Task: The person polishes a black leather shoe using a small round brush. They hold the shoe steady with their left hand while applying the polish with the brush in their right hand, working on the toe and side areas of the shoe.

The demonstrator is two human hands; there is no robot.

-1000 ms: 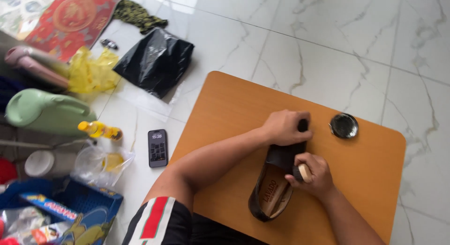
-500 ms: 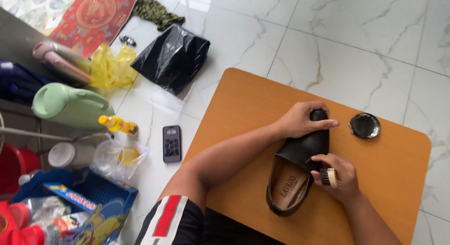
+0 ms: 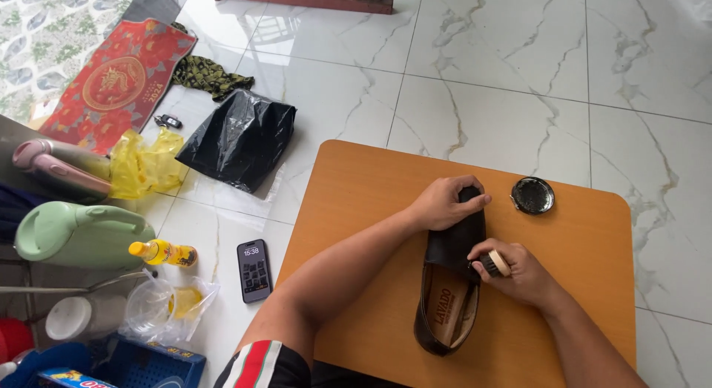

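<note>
A black slip-on shoe (image 3: 451, 284) with a tan insole lies on a low orange wooden table (image 3: 356, 210), toe pointing away from me. My left hand (image 3: 445, 202) grips the toe of the shoe from above. My right hand (image 3: 519, 273) holds a small wooden-handled brush (image 3: 494, 265) with its bristles against the right side of the shoe's upper. A round open tin of black polish (image 3: 532, 195) sits on the table just beyond the shoe, to the right.
On the white marble floor left of the table lie a smartphone (image 3: 254, 270), a black plastic bag (image 3: 241, 139), a yellow bag (image 3: 148, 165), a small yellow bottle (image 3: 163, 252), a green jug (image 3: 78, 236), a red mat (image 3: 115, 84) and a blue crate (image 3: 141, 362).
The view has tilted up and shifted, so the table sits lower and more central. My right hand has slid the brush a little along the shoe's side; my left hand keeps its grip on the toe.
</note>
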